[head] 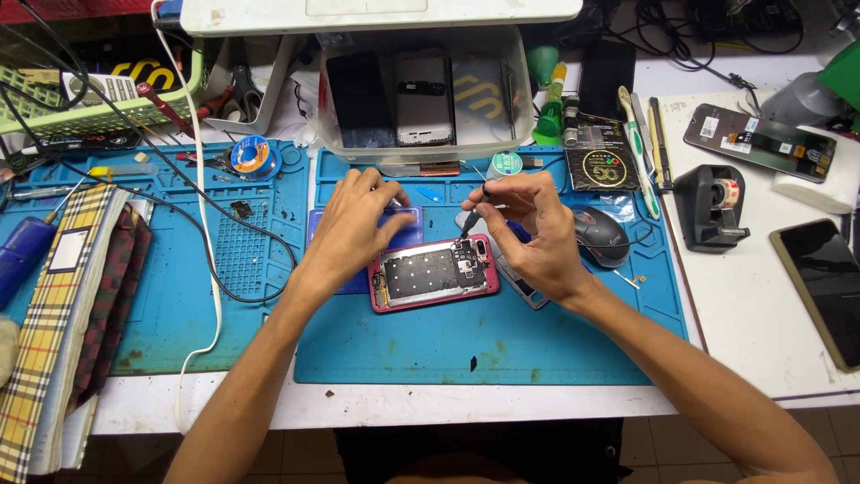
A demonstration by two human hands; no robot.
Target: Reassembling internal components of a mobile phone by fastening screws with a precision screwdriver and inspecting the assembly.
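Observation:
An opened red phone (434, 274) lies back-side up on a blue work mat (502, 345), its metal shield and circuit board showing. My right hand (528, 235) pinches a thin black screwdriver (473, 215) whose tip touches the phone's upper right corner near the camera. My left hand (351, 229) rests flat with fingers spread on a purple-blue panel (403, 220) just left of and behind the phone, holding nothing.
A clear plastic bin (421, 134) with phone parts stands behind the mat. A black mouse (602, 237), a tape dispenser (709, 208) and two phones (829, 287) lie to the right. A second blue mat (179, 296), cables, a solder spool (251, 155) and plaid cloth (54, 305) are left.

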